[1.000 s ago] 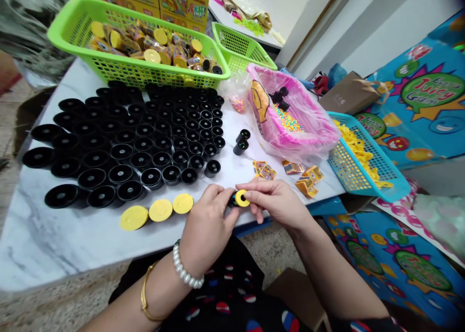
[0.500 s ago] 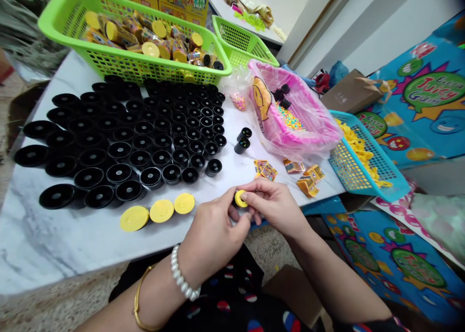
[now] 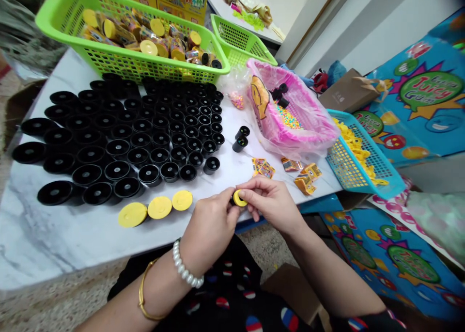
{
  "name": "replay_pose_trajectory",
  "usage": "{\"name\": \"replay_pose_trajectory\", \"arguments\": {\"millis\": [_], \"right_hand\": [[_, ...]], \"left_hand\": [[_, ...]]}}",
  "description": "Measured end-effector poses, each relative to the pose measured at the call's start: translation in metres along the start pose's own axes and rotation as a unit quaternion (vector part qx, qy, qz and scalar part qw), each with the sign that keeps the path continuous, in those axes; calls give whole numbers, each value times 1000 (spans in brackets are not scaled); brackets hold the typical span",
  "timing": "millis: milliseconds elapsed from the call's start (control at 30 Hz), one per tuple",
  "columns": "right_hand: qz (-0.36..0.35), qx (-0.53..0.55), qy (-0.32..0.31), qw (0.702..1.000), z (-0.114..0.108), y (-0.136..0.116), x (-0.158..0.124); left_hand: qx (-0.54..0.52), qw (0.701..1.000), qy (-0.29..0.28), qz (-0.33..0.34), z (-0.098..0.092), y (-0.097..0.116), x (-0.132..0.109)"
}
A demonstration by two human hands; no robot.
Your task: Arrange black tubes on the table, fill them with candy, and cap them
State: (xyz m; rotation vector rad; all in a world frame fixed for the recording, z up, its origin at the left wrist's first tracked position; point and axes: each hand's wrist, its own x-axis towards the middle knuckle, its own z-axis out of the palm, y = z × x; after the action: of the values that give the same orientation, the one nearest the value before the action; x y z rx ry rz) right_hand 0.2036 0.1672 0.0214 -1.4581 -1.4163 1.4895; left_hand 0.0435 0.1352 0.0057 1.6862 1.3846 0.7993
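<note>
Near the table's front edge, my left hand is closed round a small black cup, mostly hidden by the fingers. My right hand pinches the yellow lid on top of that cup, thumb pressed on it. To the left stand three cups with yellow lids in a row. Behind them are several open black cups in rows. Two more black cups, holding small bits, stand beyond my hands. Small printed packets lie just past my right hand.
A green basket of wrapped, lidded cups stands at the back left. A pink basket lined with plastic holds colourful beads and black cups. To the right is a blue basket of yellow strap-like pieces. Printed cartons stand at the far right.
My left hand has turned slightly and covers more of the black cup. My right thumb stays on the yellow lid. The whole view has shifted a little.
</note>
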Motion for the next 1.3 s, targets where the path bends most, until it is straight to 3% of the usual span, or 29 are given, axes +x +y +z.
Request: {"name": "replay_pose_trajectory", "arguments": {"millis": [200,400,533,667,867,1100,1300], "right_hand": [[55,70,-28,996,8,2,4],[44,103,-22,993,17,12,10],[12,117,6,993,21,14,6],[-14,135,33,990,20,11,5],[-9,144,19,989,6,13,2],[-32,83,-26,996,-2,5,-3],[-12,102,1,995,9,9,-2]], "left_hand": [[-81,996,-36,-12,-6,0,-3],[-169,977,-73,-108,0,-12,8],[-203,965,-102,-132,-1,-11,11],[-161,982,-52,-81,-3,-4,4],[-43,999,33,0,6,-2,-4],[-38,997,64,16,7,-4,-5],[-37,996,78,-9,2,2,-9]]}}
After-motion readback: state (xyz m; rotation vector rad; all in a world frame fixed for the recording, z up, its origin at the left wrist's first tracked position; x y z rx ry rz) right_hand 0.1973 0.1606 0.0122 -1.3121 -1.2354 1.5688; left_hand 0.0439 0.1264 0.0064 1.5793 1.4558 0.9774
